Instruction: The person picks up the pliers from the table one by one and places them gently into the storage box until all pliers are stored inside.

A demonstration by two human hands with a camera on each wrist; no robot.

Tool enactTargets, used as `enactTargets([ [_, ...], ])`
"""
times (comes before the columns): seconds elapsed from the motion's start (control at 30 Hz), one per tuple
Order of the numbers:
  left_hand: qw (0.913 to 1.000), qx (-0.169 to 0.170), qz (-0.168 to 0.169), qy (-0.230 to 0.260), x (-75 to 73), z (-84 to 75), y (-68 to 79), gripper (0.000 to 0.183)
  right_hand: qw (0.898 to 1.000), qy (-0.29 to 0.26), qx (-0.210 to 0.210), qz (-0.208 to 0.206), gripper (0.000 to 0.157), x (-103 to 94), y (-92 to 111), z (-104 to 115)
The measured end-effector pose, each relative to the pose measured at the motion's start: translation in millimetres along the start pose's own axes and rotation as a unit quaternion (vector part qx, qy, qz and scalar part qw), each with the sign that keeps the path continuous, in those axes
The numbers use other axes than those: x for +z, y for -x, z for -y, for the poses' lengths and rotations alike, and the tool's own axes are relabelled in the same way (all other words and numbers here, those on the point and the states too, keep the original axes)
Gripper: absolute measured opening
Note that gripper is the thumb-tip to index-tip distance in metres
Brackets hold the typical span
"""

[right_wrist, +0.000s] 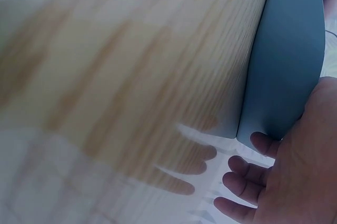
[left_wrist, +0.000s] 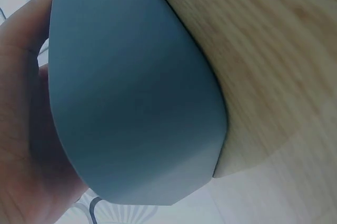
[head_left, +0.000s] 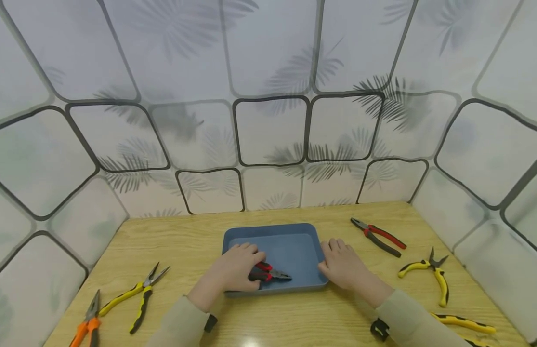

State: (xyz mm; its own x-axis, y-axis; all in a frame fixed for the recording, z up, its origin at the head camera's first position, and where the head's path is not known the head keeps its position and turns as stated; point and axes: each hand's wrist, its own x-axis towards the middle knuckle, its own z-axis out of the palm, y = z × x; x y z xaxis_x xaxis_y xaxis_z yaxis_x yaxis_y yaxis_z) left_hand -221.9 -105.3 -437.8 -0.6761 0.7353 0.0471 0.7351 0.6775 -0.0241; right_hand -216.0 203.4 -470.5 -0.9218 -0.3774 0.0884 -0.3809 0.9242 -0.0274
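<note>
A blue rectangular tray lies on the wooden table, its outer wall filling much of both wrist views. My left hand reaches over its left side and grips combination pliers by their red and black handles. The pliers' grey jaws point right, low over the tray's floor; the handle ends are hidden under the palm. At the tray's right edge, my right hand holds the rim, thumb on top. In the right wrist view one fingertip meets the outer wall while the other fingers spread loosely below it.
Yellow-black long-nose pliers and orange-handled pliers lie to the left. On the right are red-black pliers, small yellow pliers and yellow-black handles partly behind my sleeve. A patterned wall covering encloses the table's back and sides.
</note>
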Motion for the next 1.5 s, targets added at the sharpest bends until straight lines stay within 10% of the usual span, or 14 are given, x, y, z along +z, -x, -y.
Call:
enactTargets([
  [1.5, 0.9979, 0.018, -0.062, 0.006, -20.2, 6.1, 20.3, 0.031, 1.0, -0.007, -0.005, -0.028, 0.011, -1.7, 0.9, 1.9],
])
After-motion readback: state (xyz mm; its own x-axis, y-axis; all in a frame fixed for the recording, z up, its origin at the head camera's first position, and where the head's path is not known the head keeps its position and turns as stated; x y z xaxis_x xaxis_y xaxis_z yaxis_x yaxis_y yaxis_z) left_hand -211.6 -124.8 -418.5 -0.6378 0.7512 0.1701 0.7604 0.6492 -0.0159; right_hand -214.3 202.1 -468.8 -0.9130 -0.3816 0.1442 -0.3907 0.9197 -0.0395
